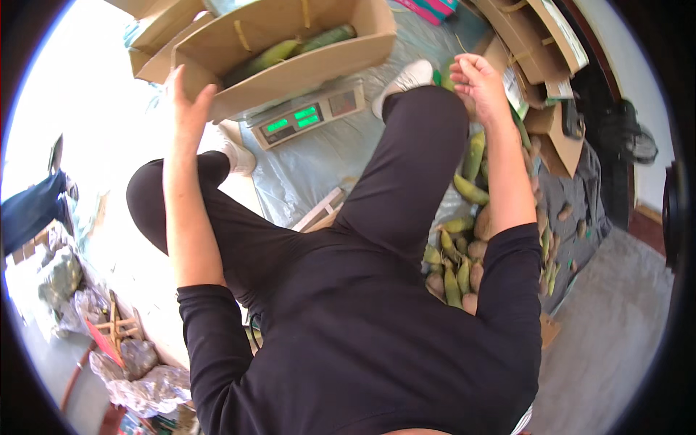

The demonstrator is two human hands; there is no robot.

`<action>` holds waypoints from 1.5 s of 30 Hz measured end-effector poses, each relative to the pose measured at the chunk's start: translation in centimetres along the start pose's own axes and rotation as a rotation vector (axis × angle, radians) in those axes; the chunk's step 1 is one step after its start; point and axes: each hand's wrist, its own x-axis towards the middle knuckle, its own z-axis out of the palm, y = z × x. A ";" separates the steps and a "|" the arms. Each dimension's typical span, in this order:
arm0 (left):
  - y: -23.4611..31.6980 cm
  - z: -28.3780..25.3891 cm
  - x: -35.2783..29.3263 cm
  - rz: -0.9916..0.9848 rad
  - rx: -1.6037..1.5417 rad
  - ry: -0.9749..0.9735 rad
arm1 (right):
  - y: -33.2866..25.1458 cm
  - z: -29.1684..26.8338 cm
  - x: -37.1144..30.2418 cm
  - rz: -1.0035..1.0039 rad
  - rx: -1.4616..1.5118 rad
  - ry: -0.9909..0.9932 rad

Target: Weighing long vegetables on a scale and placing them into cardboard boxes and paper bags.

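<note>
My left hand (187, 107) is at the near left corner of an open cardboard box (304, 69), thumb spread from the fingers, apparently touching its wall. Long green vegetables (279, 54), like green radishes, lie inside. Under the box is a digital scale (308, 116) with lit green displays. Past my right knee, my right hand (477, 83) is raised with curled fingers, thumb near the fingertips. A thin strand (460, 43) shows just beyond them; I cannot tell whether the hand holds it. Below this arm lie more green radishes (471, 190).
Brownish, rounded vegetables (482, 223) are mixed with the radishes on a dark cloth (580, 199). Open cardboard cartons (533, 36) stand at the far right. Plastic sheeting (283, 181) covers the floor between my legs. Plastic bags (138, 362) lie at lower left, and another person's leg (32, 210) shows at left.
</note>
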 end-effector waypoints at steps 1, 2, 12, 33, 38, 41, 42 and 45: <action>-0.5 0.1 0.2 -0.002 -0.063 -0.009 | 2.7 -1.6 -0.6 0.058 -0.004 0.036; -0.4 0.3 0.3 -0.046 -0.112 -0.029 | 5.6 -3.4 -1.5 0.090 0.010 0.047; 2.9 -1.8 0.4 -0.276 -0.105 0.009 | 25.6 -6.4 -16.5 0.556 -0.111 0.264; 3.6 -0.4 0.4 -0.201 -0.018 0.125 | 43.6 0.1 -30.6 0.566 -0.483 -0.384; 4.1 -0.9 -0.1 -0.236 0.086 0.161 | 44.0 -0.1 -30.6 0.518 -0.597 -0.450; 4.3 -1.1 -0.3 -0.227 0.129 0.180 | 43.8 -0.2 -30.4 0.493 -0.670 -0.485; 4.5 -1.2 -0.3 -0.243 0.144 0.175 | 43.7 -0.2 -30.2 0.485 -0.693 -0.494; 4.0 -1.2 -0.1 -0.199 0.238 0.192 | 43.1 -0.7 -30.0 0.466 -0.757 -0.513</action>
